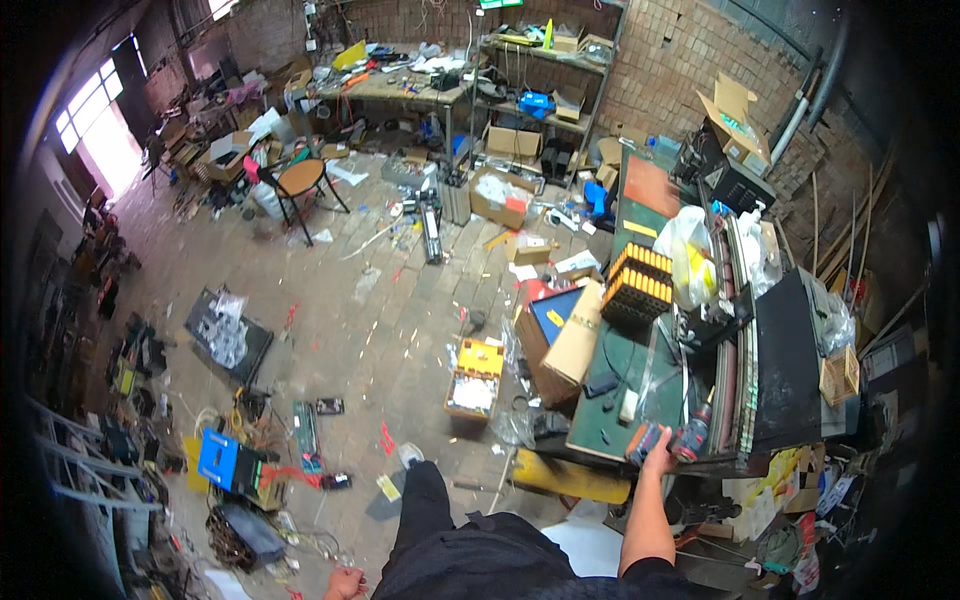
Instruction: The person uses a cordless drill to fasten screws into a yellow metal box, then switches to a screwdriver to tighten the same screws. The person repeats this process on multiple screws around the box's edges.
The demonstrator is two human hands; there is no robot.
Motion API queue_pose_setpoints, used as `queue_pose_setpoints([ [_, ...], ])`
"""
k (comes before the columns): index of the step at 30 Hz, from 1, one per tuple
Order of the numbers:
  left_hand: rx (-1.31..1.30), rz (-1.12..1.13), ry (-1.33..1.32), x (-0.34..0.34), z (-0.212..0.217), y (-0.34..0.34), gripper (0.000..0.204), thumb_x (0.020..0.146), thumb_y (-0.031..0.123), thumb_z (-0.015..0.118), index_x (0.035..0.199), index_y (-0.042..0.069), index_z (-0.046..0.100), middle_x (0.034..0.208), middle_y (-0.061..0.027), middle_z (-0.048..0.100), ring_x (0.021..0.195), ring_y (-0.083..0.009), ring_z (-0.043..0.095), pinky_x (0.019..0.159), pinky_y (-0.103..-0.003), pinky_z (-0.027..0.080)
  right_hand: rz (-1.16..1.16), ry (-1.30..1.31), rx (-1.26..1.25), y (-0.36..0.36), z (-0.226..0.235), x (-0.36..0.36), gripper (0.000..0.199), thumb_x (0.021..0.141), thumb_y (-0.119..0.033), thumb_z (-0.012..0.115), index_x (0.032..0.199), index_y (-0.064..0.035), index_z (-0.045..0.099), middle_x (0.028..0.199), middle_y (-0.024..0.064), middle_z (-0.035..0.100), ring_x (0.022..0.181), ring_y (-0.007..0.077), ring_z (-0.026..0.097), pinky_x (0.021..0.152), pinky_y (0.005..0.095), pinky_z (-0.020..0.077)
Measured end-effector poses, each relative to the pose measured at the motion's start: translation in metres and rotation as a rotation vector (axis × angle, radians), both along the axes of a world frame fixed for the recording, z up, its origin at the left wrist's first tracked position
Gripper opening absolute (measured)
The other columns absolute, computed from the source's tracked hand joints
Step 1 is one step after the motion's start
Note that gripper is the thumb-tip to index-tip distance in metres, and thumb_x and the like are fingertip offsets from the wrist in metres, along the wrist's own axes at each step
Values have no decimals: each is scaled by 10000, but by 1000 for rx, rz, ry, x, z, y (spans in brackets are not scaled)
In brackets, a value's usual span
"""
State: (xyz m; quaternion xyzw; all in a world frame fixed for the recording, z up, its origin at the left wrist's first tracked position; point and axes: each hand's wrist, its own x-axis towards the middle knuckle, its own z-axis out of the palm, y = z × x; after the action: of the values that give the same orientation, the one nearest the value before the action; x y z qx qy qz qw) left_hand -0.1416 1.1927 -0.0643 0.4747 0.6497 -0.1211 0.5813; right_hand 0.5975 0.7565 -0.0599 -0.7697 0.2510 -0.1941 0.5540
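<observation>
My right hand (658, 455) is closed round the handle of a cordless drill (692, 432) at the near end of the green-topped bench (610, 425). The drill lies sideways, its battery end to the left of my hand and its dark red and grey body to the right. A small white block (628, 406) and a black object (601, 385) lie on the bench just beyond. Down at the lower edge, my left hand (346, 583) hangs beside my leg, partly cut off; its fingers are too hidden to read.
An orange-topped block of battery cells (640, 285) stands farther along the bench. Cardboard boxes (560, 345) lean against its left side. On the floor are a yellow-lidded box (474, 378), a blue box (228, 460) and a black case (228, 335). A round stool (300, 178) stands farther back.
</observation>
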Motion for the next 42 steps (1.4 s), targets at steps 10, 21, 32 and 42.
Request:
queue_pose_setpoints([
  [10, 292, -183, -80, 233, 87, 373, 253, 969, 250, 742, 929, 2, 710, 773, -83, 712, 606, -183, 685, 511, -366, 556, -282, 307, 42, 26, -1, -31, 876, 766, -81, 821, 1556, -16, 447, 1471, 175, 596, 1279, 334, 625, 1070, 451, 501],
  [21, 187, -180, -199, 439, 50, 549, 248, 999, 247, 713, 954, 6, 681, 805, -95, 719, 614, -206, 716, 525, -372, 599, -34, 1120, 208, 160, -2, -91, 380, 873, -206, 712, 1183, -2, 630, 1074, 142, 712, 901, 286, 685, 846, 429, 549],
  [32, -22, -317, -15, 542, -7, 639, 328, 1026, 267, 673, 798, 32, 644, 703, -103, 674, 529, -239, 676, 474, -401, 586, 1129, 1160, -334, 495, 102, 258, 386, 999, -311, 586, 746, -65, 742, 717, 65, 739, 649, 165, 674, 646, 342, 545],
  [42, 58, -85, -111, 740, -70, 788, 316, 1016, 310, 689, 907, 18, 635, 760, -122, 671, 539, -250, 680, 464, -404, 589, 1059, 78, -359, 838, 271, 662, 386, 921, -285, 774, 1197, -25, 706, 879, 115, 745, 809, 185, 716, 758, 359, 574],
])
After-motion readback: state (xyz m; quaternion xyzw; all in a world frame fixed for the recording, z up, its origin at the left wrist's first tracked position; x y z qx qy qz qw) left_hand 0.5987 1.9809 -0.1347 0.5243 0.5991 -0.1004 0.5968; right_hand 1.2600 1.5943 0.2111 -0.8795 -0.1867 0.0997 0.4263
